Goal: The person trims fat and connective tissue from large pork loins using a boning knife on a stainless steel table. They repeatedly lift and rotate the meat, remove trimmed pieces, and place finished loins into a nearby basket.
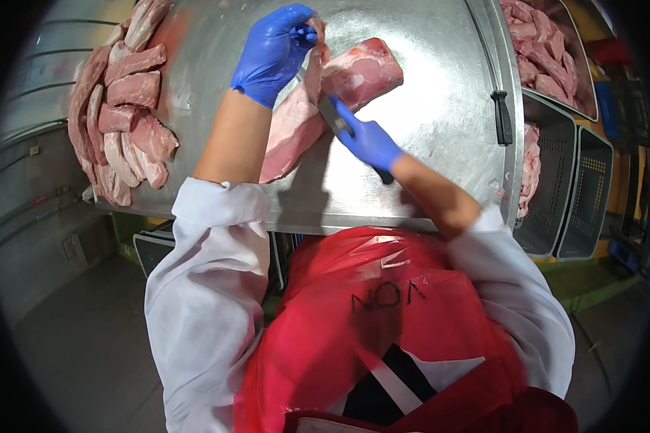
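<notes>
Pork slab (pixel 296 133), long and pale pink, lies across the middle of the steel table (pixel 426 108), running from the near edge toward a thicker block of meat at the far end. Trimming looks only partly done, I would say: one strip of fat or rind is lifted free at the far end, while most of the slab is uncut. A pile of cut pieces (pixel 119 115) sits at the left, more fill a tray (pixel 548 50) at the far right, and a spare knife (pixel 502 115) rests by the right rim. The left hand (pixel 274 50), in a blue glove, is closed in a pinch on the raised strip, wrist bent, pulling it up. The right hand (pixel 368 141), also gloved, is wrapped tight around a knife (pixel 336 115), forefinger laid along it, blade set against the meat below the strip.
</notes>
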A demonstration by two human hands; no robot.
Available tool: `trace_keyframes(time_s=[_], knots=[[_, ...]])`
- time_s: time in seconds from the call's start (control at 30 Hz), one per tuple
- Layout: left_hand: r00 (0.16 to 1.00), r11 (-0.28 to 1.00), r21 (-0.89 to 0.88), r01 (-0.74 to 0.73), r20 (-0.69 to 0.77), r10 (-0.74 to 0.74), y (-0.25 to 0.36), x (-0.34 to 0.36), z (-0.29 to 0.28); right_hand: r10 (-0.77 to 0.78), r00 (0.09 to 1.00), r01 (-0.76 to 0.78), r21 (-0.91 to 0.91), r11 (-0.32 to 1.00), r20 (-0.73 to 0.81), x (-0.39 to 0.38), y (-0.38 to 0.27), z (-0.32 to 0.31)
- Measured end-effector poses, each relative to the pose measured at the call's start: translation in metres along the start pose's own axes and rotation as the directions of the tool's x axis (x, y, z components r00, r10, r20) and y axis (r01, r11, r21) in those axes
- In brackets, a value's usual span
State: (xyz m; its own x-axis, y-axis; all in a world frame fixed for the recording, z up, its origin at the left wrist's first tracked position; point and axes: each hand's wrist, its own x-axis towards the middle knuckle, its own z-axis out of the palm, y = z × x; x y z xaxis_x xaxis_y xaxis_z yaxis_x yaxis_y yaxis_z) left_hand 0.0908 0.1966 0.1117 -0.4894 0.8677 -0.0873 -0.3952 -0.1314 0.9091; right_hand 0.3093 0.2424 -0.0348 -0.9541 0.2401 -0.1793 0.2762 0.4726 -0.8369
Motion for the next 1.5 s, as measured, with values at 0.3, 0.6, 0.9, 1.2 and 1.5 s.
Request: trace_keyframes(time_s=[0.3, 0.6, 0.9, 1.2, 1.5], knots=[[0.982, 0.975, -0.216, -0.058, -0.189, 0.016, 0.021, -0.017, -0.036, -0.133, 0.986, 0.113, 0.186, 0.976, 0.096, -0.057, 0.025, 0.022], [0.940, 0.947, -0.276, -0.164, -0.335, 0.065, 0.058, -0.050, -0.030, -0.237, 0.970, 0.220, 0.212, 0.952, 0.059, -0.071, 0.025, 0.048], [0.984, 0.948, -0.281, -0.147, -0.141, 0.111, 0.081, -0.074, -0.047, 0.073, 0.964, -0.100, 0.096, 0.990, 0.256, -0.024, -0.065, 0.047], [0.979, 0.911, -0.367, -0.188, -0.140, 0.146, 0.102, -0.090, -0.038, 0.008, 0.983, -0.039, 0.168, 0.985, 0.181, 0.020, -0.076, 0.079], [0.929, 0.942, -0.181, -0.283, -0.294, 0.223, 0.142, -0.131, 0.008, -0.159, 0.987, 0.157, 0.060, 0.986, 0.035, 0.051, -0.072, 0.127]])
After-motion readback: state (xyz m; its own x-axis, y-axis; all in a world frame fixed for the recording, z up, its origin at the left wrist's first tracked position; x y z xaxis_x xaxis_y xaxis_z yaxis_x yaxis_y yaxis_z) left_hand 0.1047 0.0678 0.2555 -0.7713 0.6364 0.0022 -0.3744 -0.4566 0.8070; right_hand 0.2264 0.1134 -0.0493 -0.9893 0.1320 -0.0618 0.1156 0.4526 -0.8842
